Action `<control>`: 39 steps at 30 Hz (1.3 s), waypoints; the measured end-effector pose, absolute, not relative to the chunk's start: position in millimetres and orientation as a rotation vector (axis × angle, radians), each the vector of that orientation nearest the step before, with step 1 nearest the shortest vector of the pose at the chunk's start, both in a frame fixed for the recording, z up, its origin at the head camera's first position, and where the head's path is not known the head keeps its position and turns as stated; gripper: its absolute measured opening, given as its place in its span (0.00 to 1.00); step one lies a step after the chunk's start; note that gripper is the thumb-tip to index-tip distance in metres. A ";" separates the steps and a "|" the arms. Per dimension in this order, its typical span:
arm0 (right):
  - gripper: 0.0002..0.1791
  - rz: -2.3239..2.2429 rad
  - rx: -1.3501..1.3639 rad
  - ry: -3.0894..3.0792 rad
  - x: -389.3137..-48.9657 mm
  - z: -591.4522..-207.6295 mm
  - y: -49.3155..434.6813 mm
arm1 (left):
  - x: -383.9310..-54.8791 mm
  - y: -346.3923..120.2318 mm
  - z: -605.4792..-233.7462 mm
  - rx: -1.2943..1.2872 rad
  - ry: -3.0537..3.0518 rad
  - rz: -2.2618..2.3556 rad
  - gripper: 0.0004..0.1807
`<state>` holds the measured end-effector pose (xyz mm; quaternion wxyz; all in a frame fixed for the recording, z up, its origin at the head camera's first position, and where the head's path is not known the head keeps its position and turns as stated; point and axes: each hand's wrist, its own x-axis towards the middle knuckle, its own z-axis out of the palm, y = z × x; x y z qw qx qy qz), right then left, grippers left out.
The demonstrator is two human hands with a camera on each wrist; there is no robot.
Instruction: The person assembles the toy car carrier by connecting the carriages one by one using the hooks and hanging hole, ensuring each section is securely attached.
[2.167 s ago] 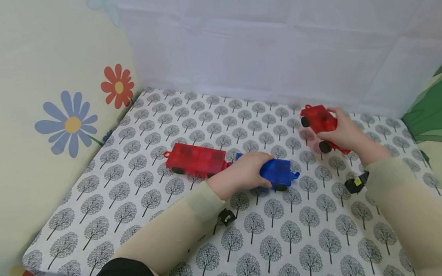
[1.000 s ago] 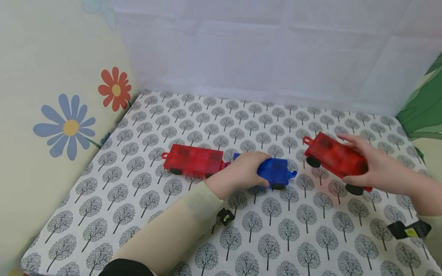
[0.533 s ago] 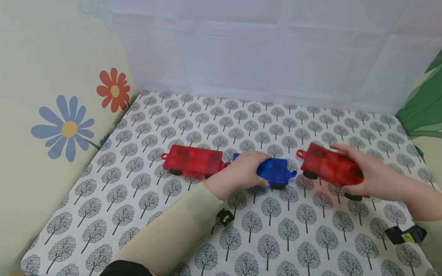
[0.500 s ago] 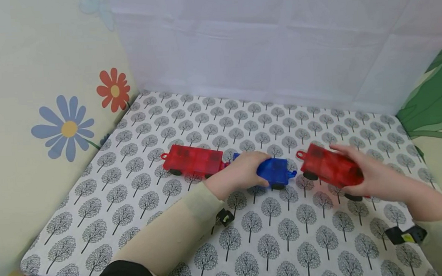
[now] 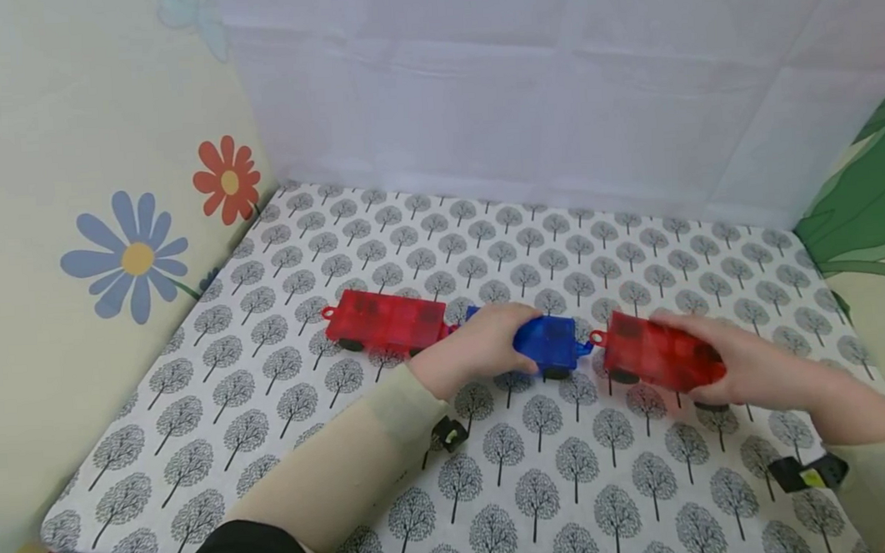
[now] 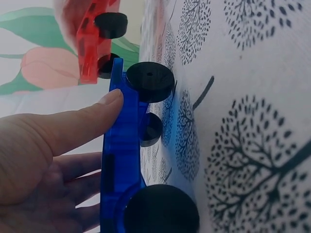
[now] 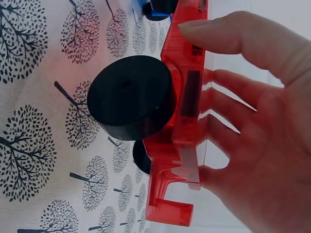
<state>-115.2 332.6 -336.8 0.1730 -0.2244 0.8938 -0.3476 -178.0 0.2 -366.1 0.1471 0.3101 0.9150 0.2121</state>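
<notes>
My left hand (image 5: 491, 347) grips a translucent blue toy wagon (image 5: 554, 342) by its sides, thumb on the near side; black wheels show in the left wrist view. The wagon's hook points right. Behind it, a red toy wagon (image 5: 386, 319) stands lined up to the left, its coupling meeting the blue one partly under my wrist. My right hand (image 5: 743, 361) holds a second red toy wagon (image 5: 653, 353), thumb on one side and fingers on the other. Its ring (image 5: 598, 338) is right at the blue hook (image 5: 586, 349). In the right wrist view this wagon's wheel (image 7: 132, 97) hangs over the cloth.
A white cloth with tree prints (image 5: 393, 479) covers the table. A pale sheet (image 5: 508, 89) hangs behind it. Flower-patterned walls (image 5: 33, 348) border the left and right sides. Both wrists carry small black devices (image 5: 809, 472).
My right hand has brought its red wagon toward me, then left and lower, turning it nearly in line with the blue wagon. My left hand has stayed in place on the blue wagon.
</notes>
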 end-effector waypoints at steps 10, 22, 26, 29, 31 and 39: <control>0.53 -0.929 -0.661 2.519 -119.1 -341.6 331.4 | -178.7 -0.5 -366.3 0.894 2.630 0.616 0.45; 0.53 -0.896 -0.634 2.543 -126.3 -348.6 332.9 | -179.4 0.3 -367.4 0.881 2.635 0.595 0.44; 0.53 -0.882 -0.628 2.563 -127.9 -351.7 334.1 | -179.0 0.5 -367.7 0.881 2.636 0.600 0.45; 0.53 -0.880 -0.620 2.566 -128.6 -353.5 334.5 | -179.0 0.5 -368.2 0.884 2.638 0.599 0.45; 0.53 -0.884 -0.624 2.561 -129.0 -354.4 334.8 | -179.2 0.5 -368.6 0.884 2.640 0.598 0.45; 0.53 -0.898 -0.612 2.539 -131.1 -357.1 335.0 | -179.0 0.6 -367.7 0.886 2.638 0.588 0.45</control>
